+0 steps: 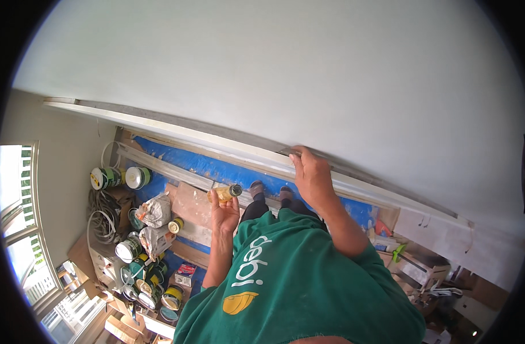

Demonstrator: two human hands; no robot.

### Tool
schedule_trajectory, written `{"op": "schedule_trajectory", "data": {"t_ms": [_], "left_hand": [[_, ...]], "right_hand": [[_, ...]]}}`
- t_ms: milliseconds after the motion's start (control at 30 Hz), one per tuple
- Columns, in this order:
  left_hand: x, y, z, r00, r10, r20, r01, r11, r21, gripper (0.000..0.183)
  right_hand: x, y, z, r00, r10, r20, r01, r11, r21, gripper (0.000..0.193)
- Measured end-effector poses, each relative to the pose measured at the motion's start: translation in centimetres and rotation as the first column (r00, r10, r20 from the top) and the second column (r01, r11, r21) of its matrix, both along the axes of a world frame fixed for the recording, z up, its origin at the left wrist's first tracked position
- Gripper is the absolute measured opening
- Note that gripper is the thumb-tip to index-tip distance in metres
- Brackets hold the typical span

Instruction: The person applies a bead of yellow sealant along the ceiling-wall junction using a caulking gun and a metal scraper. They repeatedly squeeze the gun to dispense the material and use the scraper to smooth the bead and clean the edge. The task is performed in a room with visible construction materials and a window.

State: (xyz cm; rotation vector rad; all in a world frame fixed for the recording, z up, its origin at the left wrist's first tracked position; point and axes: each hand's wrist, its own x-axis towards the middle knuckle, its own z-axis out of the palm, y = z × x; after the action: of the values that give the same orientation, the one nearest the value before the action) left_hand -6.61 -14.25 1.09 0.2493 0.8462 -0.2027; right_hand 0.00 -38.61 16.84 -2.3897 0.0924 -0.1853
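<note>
My left hand (pixel 224 215) is closed around a small bottle (pixel 219 195) with yellowish sides and a dark end, held tilted in front of my body. Higher up and to the right, my right hand (pixel 314 178) is at the long white ledge (pixel 233 146) that runs along the wall. Its fingers are bent together over the ledge's top, by the grey strip next to the wall. Something thin and greyish shows at the fingertips, too small to name.
A large pale wall (pixel 285 69) rises beyond the ledge. Blue sheeting (pixel 188 164) and boards (pixel 192 206) cover the floor below. Paint buckets (pixel 138 178), bags (pixel 155 210) and coiled hoses (pixel 104 221) crowd the left side, near a window (pixel 22 218). A cluttered bench (pixel 423 266) stands at lower right.
</note>
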Motion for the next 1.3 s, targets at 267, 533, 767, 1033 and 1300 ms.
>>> {"op": "schedule_trajectory", "data": {"t_ms": [267, 533, 767, 1033, 1300], "left_hand": [[0.5, 0.2, 0.3, 1.0, -0.001, -0.026, 0.001, 1.0, -0.001, 0.043], [0.5, 0.3, 0.5, 0.999, 0.016, -0.047, -0.015, 1.0, 0.015, 0.045], [0.9, 0.1, 0.8, 1.0, 0.013, 0.002, -0.013, 1.0, 0.008, 0.046], [0.3, 0.6, 0.5, 1.0, 0.012, -0.007, -0.012, 0.999, 0.033, 0.046], [0.3, 1.3, 0.4, 0.994, 0.083, -0.073, -0.085, 0.996, -0.035, 0.046]], "right_hand": [[0.2, 0.8, 1.6, 0.976, -0.057, 0.212, 0.028, 0.99, 0.137, 0.013], [2.0, 2.0, 0.9, 0.997, 0.067, -0.033, -0.067, 0.998, 0.023, 0.016], [1.4, 3.1, 3.2, 0.993, -0.1, 0.062, 0.082, 0.965, 0.251, 0.016], [2.5, 3.6, 0.7, 0.999, 0.047, 0.0, -0.047, 0.993, 0.113, 0.017], [3.2, 4.6, 0.3, 0.986, 0.112, 0.12, -0.13, 0.98, 0.151, 0.021]]}}
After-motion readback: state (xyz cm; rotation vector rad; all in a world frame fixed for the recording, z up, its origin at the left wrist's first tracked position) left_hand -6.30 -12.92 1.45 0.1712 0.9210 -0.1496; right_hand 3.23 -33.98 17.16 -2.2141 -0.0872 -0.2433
